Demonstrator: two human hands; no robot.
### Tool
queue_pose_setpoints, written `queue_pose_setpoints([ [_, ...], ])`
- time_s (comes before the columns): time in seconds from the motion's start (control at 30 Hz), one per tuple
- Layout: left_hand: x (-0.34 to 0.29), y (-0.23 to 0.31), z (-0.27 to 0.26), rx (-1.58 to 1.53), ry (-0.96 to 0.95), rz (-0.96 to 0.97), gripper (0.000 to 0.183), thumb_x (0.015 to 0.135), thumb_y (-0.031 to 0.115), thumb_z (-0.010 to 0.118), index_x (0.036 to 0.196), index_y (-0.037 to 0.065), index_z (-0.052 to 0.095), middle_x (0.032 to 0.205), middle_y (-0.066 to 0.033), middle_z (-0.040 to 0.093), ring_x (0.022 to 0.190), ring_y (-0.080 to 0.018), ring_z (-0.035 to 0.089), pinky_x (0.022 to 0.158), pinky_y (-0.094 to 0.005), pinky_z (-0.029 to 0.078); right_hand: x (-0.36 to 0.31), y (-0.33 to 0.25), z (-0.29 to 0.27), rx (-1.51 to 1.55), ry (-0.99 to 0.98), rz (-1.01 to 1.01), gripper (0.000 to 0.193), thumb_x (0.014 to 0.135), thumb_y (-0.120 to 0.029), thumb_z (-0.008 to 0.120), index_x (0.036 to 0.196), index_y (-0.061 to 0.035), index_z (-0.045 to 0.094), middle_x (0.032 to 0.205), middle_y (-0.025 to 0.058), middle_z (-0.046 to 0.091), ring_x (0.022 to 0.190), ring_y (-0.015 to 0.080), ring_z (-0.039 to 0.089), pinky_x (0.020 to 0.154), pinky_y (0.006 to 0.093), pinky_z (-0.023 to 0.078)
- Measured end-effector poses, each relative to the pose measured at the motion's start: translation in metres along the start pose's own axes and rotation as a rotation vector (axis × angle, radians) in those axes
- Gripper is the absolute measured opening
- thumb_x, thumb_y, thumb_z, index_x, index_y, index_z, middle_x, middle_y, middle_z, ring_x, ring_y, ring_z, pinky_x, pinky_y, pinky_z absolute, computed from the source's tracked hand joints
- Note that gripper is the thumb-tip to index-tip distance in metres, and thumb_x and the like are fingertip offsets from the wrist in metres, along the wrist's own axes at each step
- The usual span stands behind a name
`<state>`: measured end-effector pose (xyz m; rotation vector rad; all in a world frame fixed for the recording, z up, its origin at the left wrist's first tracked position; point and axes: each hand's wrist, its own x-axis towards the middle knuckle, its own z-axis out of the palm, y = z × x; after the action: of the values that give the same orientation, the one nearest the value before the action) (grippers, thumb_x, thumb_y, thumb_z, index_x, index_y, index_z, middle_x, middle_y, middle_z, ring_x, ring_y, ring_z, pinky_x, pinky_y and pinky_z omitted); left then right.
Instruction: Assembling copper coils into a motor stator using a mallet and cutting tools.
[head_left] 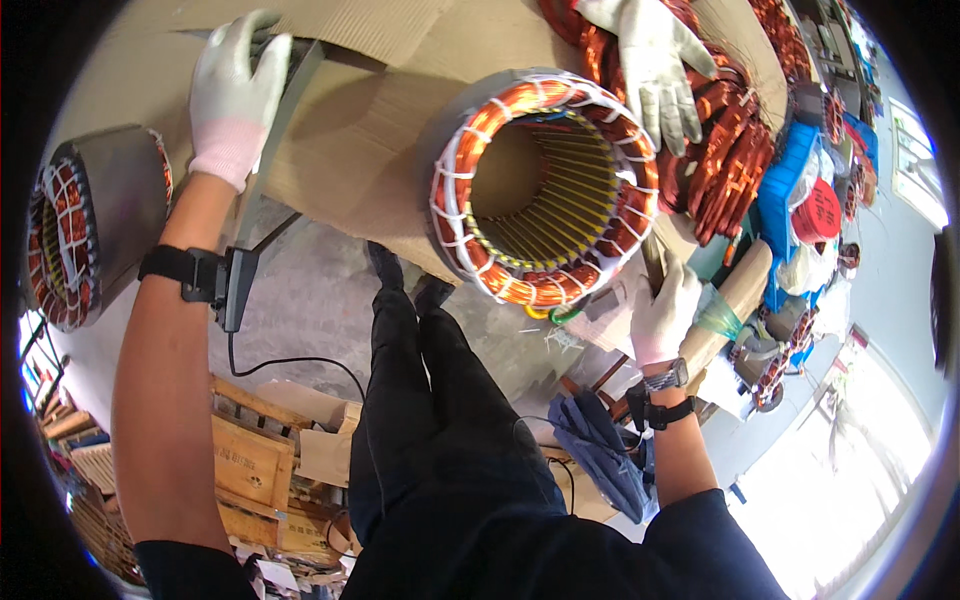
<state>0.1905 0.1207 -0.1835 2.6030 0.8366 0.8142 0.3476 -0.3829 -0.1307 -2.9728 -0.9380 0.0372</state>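
Note:
My left hand [238, 95], in a white glove with a pink cuff, is at the upper left, its fingers curled at a dark metal edge [290, 112] beside the cardboard. What lies in its grip is hidden. My right hand [664, 312], gloved too, closes on a narrow dark piece [654, 262] whose kind I cannot make out. Just left of that hand, a motor stator [455, 135] lies on its side on the cardboard sheet [345, 165]. White lacing binds its copper winding [468, 160], and yellow strips line the bore.
Another white glove [650, 60] lies over copper coil bundles [735, 160]; whether a hand fills it, I cannot tell. A second stator [125, 215] stands far left. Blue crates [785, 190] and a red round lid [816, 212] are at right. Wooden crates [245, 460] sit lower left.

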Motion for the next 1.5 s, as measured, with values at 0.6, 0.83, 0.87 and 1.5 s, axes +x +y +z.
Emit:
queue_pose_setpoints([
  [0.6, -0.001, 0.007, -0.004, 0.037, -0.046, -0.069, 0.032, 0.094, 0.024, 0.064, 0.119, 0.005, 0.066, 0.12, -0.0166, 0.066, 0.114, -0.037, 0.06, 0.099, -0.0461, 0.048, -0.021, -0.098, -0.036, 0.611, -0.517, 0.463, 0.078, 0.081, -0.005, 0.072, 0.151, -0.0005, 0.039, 0.125, 0.0237, 0.065, 0.108, 0.0336, 0.07, 0.088, 0.0384, 0.055],
  [0.83, -0.006, 0.004, -0.003, -0.009, 0.078, -0.039, 0.03, 0.094, 0.023, 0.063, 0.119, 0.006, 0.066, 0.116, -0.0163, 0.066, 0.111, -0.0367, 0.06, 0.097, -0.0468, 0.048, 0.058, -0.085, -0.221, 0.449, -0.719, 0.292, 0.061, 0.079, -0.01, 0.081, 0.133, 0.0003, 0.056, 0.084, -0.0004, 0.06, 0.071, 0.0047, 0.058, 0.061, 0.0214, 0.045],
  [0.87, -0.004, 0.005, -0.003, -0.018, 0.04, -0.046, 0.03, 0.095, 0.023, 0.063, 0.12, 0.006, 0.066, 0.117, -0.0162, 0.065, 0.11, -0.0362, 0.06, 0.097, -0.0451, 0.048, 0.078, -0.1, -0.233, 0.449, -0.819, 0.298, 0.057, 0.081, -0.013, 0.081, 0.131, 0.0004, 0.057, 0.082, -0.0001, 0.06, 0.071, 0.0037, 0.056, 0.06, 0.0213, 0.045],
  [1.5, -0.003, 0.028, -0.023, -0.103, 0.102, -0.077, 0.019, 0.084, 0.011, 0.066, 0.099, 0.001, 0.062, 0.099, -0.0197, 0.061, 0.097, -0.0408, 0.059, 0.088, -0.0486, 0.048, 0.132, -0.15, -0.226, 0.288, -0.926, 0.297, 0.046, 0.095, -0.033, 0.073, 0.121, 0.0027, 0.06, 0.082, 0.003, 0.064, 0.048, 0.0027, 0.049, 0.045, 0.021, 0.038],
])
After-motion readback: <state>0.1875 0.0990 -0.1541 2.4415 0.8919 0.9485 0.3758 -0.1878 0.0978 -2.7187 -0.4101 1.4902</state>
